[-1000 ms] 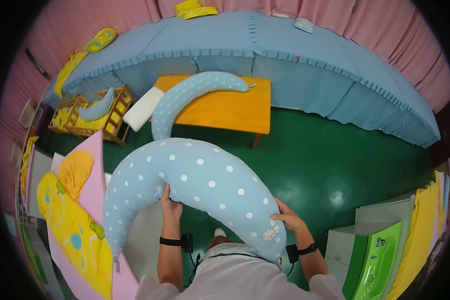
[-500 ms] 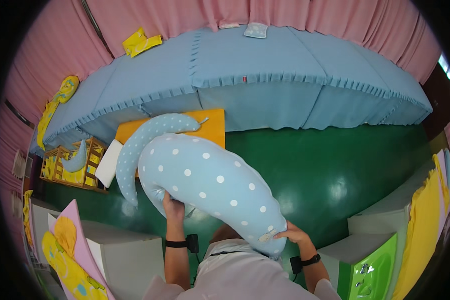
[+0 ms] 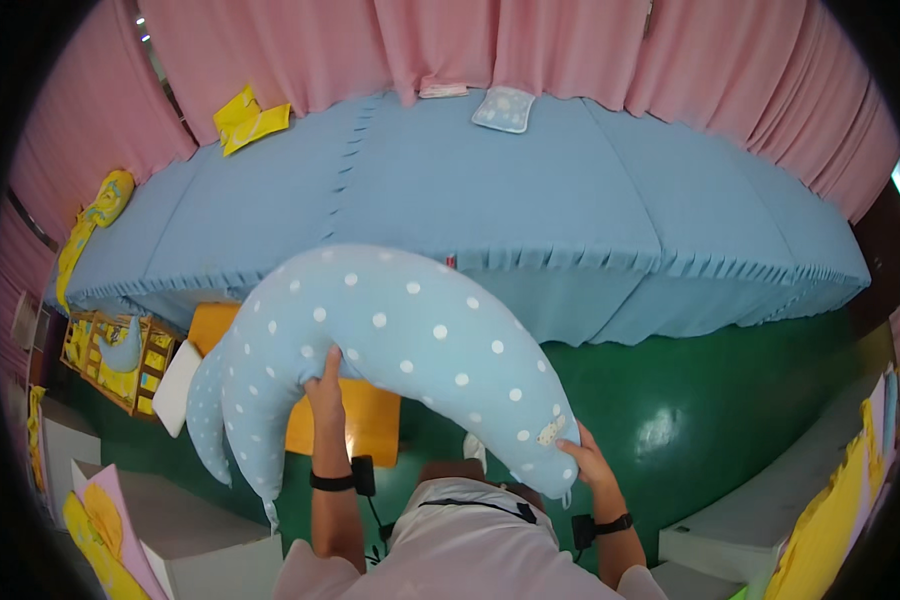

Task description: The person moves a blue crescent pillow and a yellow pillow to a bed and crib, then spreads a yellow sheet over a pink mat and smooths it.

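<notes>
A large light-blue crescent pillow (image 3: 410,330) with white dots is held up in front of me, arched, its two ends hanging down. My left hand (image 3: 324,385) grips it at the inner curve, thumb up on the fabric. With my right hand (image 3: 588,460) I hold it near its right end, beside a small printed patch. Behind its left arm shows part of a second crescent pillow (image 3: 207,420), blue with smaller dots. An orange table (image 3: 350,425) is partly hidden below and behind the pillows, with a white flat piece (image 3: 177,388) at its left.
A long platform under a blue ruffled cover (image 3: 530,190) runs along the pink curtains (image 3: 570,50). A wooden crib (image 3: 148,375) stands at the left. Grey cabinets (image 3: 210,520) flank me, and yellow cloth (image 3: 820,500) hangs at the right. The floor (image 3: 660,390) is green.
The held pillow has risen and swung into an upright arch, its left end now hanging down. My view has shifted, and more of the orange table shows under the pillow.
</notes>
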Tool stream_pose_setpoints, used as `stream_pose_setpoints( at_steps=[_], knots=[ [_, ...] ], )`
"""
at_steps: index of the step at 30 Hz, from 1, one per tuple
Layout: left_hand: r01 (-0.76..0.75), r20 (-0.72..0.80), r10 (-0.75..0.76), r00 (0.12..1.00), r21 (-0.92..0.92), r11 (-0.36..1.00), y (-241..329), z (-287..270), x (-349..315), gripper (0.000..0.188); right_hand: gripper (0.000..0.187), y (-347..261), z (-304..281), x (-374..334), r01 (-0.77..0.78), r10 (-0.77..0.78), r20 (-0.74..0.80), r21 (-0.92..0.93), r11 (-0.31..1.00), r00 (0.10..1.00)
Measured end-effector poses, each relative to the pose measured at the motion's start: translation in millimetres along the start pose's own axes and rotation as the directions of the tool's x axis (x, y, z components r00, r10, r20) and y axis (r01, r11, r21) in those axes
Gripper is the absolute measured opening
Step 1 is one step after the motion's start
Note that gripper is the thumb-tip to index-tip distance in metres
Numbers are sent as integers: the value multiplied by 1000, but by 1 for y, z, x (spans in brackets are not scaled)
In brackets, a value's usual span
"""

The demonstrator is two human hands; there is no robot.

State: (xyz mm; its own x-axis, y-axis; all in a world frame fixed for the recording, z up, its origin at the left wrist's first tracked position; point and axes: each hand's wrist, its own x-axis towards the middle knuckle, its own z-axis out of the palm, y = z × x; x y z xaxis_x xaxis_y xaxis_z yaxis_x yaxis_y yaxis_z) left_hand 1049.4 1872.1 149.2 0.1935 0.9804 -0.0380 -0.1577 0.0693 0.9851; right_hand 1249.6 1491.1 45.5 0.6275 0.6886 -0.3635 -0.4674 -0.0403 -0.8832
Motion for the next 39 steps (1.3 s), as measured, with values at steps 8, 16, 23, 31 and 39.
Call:
stream_pose_setpoints(
  at_steps=[8, 16, 23, 31, 39],
  knots=[
    [-163, 108, 150, 983, 125, 979, 57, 247, 147, 55, 56, -178, -53, 194, 180, -176, -100, 34, 983, 979],
    [-326, 418, 176, 891, 321, 889, -29, 418, 307, 43, 53, -322, -150, 414, 263, -274, -182, -83, 961, 944],
    [-166, 262, 17, 965, 558, 813, -173, 341, 311, 53, 80, -318, -246, 568, 17, -470, -275, -849, 528, 839],
    [229, -94, -215, 972, 590, 774, -177, 214, 252, 48, 104, -265, -244, 609, 126, -492, -30, -952, 280, 870],
    [444, -363, -314, 877, 365, 818, -114, 96, 214, 48, 91, -275, -118, 581, 226, -492, 327, -940, -255, 807]
  ],
)
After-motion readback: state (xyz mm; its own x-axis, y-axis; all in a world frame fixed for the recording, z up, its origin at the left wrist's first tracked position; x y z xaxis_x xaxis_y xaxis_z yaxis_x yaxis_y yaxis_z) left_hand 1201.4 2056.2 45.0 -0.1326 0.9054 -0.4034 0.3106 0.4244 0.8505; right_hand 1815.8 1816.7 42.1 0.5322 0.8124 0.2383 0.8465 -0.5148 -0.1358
